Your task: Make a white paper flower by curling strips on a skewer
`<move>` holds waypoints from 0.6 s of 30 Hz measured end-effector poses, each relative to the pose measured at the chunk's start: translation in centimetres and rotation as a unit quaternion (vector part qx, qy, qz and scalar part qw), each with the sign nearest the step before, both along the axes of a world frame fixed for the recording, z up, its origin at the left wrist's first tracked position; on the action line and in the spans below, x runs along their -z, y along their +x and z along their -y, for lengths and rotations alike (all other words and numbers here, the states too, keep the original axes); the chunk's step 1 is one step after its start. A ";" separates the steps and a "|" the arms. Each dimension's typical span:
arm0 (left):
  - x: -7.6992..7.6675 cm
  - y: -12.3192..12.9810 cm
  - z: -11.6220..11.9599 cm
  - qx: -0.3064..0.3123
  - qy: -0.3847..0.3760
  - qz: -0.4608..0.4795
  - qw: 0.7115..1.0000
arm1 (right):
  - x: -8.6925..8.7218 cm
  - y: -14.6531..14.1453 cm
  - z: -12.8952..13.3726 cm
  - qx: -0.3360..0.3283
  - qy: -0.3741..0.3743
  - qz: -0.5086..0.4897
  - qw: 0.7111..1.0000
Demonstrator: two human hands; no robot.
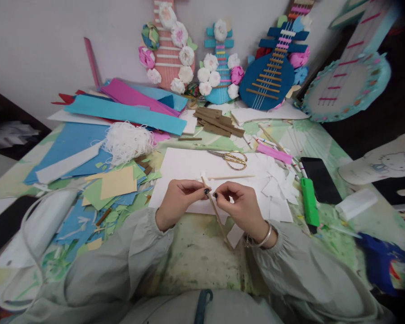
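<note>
A thin wooden stick [219,221] slants down toward my body, its upper end pinched between the thumb and fingers of my left hand [182,200]. A small piece of white paper [203,175] shows at the stick's top end. Just right of the stick, my right hand [241,204] has its thumb and forefinger pressed together; what lies between them is too small to make out. Both hands are over a white sheet [175,164]. Gold-handled scissors [235,160] and another thin stick [231,177] rest on that sheet beyond the hands.
White paper pieces [278,184] lie right, near a green cutter [309,202] and a black phone [320,180]. At left are white string [128,143] and paper scraps [118,182]. Decorated paper instruments [268,81] lean at the back. A white cup [381,159] is at far right.
</note>
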State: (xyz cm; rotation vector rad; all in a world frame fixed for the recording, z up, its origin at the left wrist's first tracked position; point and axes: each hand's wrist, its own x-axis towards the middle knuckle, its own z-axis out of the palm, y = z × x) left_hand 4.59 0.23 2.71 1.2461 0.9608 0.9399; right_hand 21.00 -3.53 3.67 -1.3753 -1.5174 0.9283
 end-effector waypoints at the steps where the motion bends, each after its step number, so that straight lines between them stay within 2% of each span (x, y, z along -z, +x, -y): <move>1: 0.2 -0.1 -0.1 -0.007 0.001 0.008 1.000 | 0.1 0.0 0.0 0.007 0.002 -0.008 1.000; 5: 0.5 -0.2 -0.3 -0.015 0.001 0.036 0.999 | 0.2 0.1 -0.1 0.001 -0.012 -0.061 0.998; 10: 0.1 -0.2 -0.6 -0.025 -0.039 0.083 0.995 | -0.1 -0.2 0.0 -0.085 -0.073 -0.183 0.977; 13: 0.0 -0.3 -0.9 -0.038 -0.051 0.102 0.993 | -0.1 0.0 -0.1 -0.111 -0.067 -0.224 0.966; 18: -0.1 -0.3 -0.9 -0.041 -0.064 0.131 0.988 | -2.0 2.4 0.1 -0.125 -0.049 -0.280 0.951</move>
